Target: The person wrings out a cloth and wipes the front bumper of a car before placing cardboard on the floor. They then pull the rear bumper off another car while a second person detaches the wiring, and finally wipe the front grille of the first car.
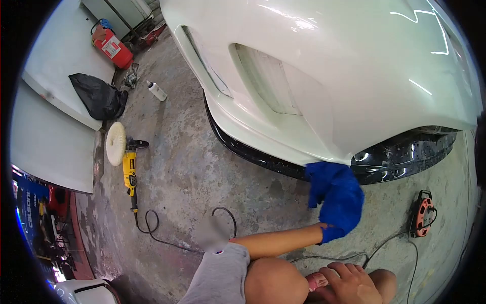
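My left hand (331,230) is wrapped in a blue microfibre cloth (336,195). It holds the cloth against the lower edge of a white car bumper (283,121), where the white panel meets the glossy black lip (405,154). My left forearm reaches in from the left above my bent knee (271,281). My right hand (352,283) rests low by the knee, its fingers curled over a small pink object (316,280) that is mostly hidden.
On the concrete floor to the left lies a yellow polisher (129,169) with a white wool pad (115,143), its cord looping toward me. A white bottle (156,90), a black bag (98,96) and a red extinguisher (113,47) lie farther off. An orange cable reel (423,214) sits at right.
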Motion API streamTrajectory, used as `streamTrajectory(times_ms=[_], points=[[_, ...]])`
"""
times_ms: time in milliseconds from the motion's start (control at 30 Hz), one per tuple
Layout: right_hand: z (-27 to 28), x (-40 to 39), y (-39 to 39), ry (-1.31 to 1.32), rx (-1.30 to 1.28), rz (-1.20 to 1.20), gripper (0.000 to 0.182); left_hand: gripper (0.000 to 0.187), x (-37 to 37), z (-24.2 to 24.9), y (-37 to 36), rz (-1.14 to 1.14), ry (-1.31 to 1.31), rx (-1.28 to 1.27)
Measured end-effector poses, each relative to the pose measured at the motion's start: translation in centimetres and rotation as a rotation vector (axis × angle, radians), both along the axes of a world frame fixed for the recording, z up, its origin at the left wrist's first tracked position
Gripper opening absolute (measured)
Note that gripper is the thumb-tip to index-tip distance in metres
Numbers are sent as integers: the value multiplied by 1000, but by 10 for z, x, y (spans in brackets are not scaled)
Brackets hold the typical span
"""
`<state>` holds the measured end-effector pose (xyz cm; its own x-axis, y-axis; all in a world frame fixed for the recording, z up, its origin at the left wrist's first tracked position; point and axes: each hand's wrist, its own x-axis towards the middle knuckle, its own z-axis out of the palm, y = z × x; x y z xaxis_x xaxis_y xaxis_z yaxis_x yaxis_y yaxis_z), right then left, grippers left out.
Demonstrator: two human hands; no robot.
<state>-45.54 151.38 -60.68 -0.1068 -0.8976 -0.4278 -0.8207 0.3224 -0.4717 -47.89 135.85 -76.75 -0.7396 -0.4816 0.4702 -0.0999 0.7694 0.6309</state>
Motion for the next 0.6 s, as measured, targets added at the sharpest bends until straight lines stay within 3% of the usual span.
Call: streamTrajectory(times_ms=[167, 233, 267, 333, 367, 467, 567, 600], points=[[29, -7, 2, 41, -151, -161, 36, 41, -4, 60, -3, -429, 131, 182], [34, -8, 7, 17, -380, -594, 25, 42, 0, 80, -9, -606, 169, 331], [29, -8, 10, 22, -381, -601, 25, 43, 3, 89, -15, -694, 177, 434], [9, -4, 11, 161, -687, -825, 68, 45, 15, 103, -26, -871, 144, 704], [2, 0, 9, 175, -683, -846, 68, 46, 23, 108, -31, -929, 113, 823], [5, 12, -11, 360, -693, -846, 75, 49, 45, 122, -37, -964, 43, 985], [7, 12, -21, 276, -803, -977, 55, 52, 62, 139, -48, -855, 32, 863], [2, 0, -8, 175, -677, -812, 56, 53, 69, 146, -54, -808, 54, 766]])
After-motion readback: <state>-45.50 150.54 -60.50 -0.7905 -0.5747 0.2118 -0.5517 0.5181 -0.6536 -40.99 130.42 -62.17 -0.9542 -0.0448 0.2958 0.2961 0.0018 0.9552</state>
